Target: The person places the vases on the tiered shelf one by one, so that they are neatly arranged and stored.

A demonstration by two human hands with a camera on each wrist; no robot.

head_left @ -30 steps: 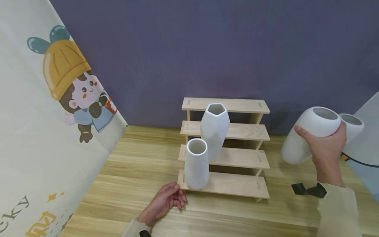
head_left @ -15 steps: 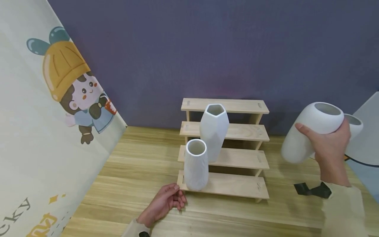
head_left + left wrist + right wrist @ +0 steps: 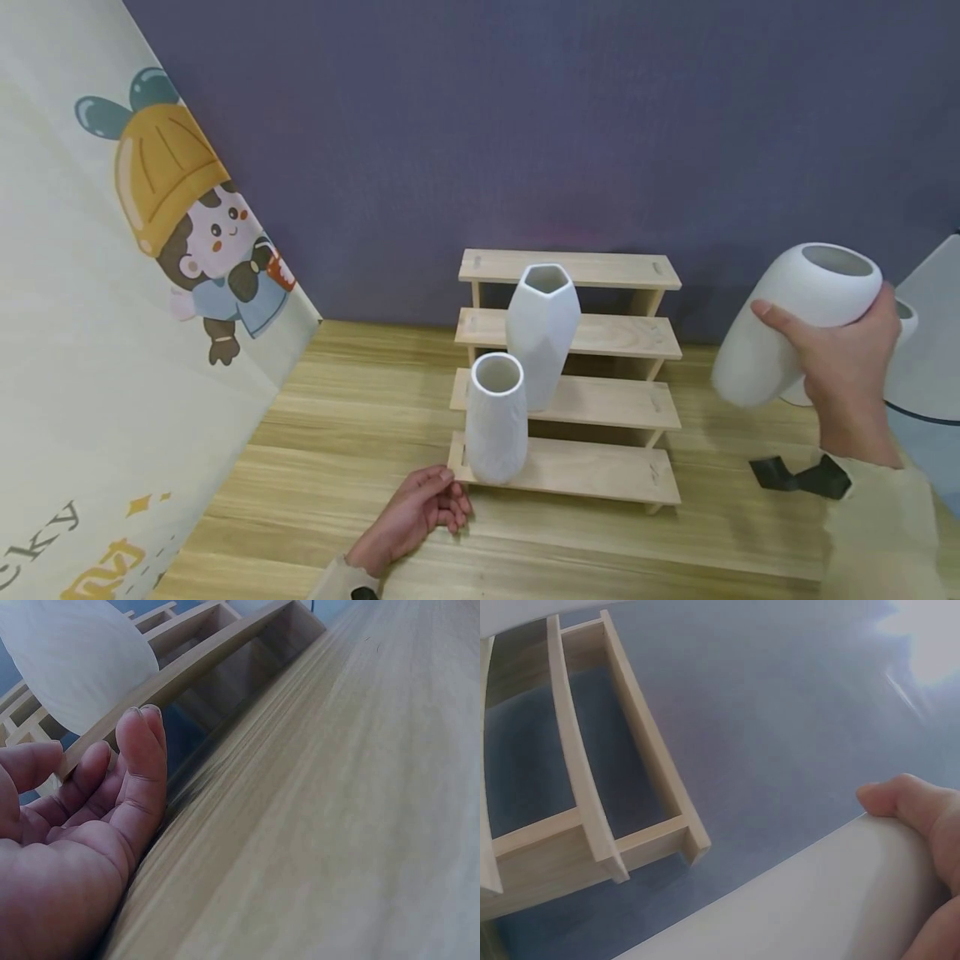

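Observation:
My right hand [image 3: 847, 358] grips a smooth white vase [image 3: 787, 321] round its upper part, thumb on the near side. It is raised to the right of a stepped wooden shelf [image 3: 600, 471], tilted with its mouth leaning right. In the right wrist view its pale side [image 3: 802, 915] fills the lower edge. My left hand [image 3: 420, 508] pinches the front left corner of the lowest step, thumb on top and fingers curled beneath. On that step stands a textured white vase [image 3: 497, 433]. A faceted white vase [image 3: 543, 333] stands behind it, one step up.
Another white vase [image 3: 906, 321] is mostly hidden behind my right hand. The shelf stands on a wood-grain table [image 3: 360, 400] in front of a dark blue backdrop [image 3: 375, 167]. A white panel with a cartoon [image 3: 202, 225] rises on the left.
My right hand has lifted the smooth vase a little and moved it slightly right, covering more of the vase behind. The left hand and the vases on the shelf have stayed put.

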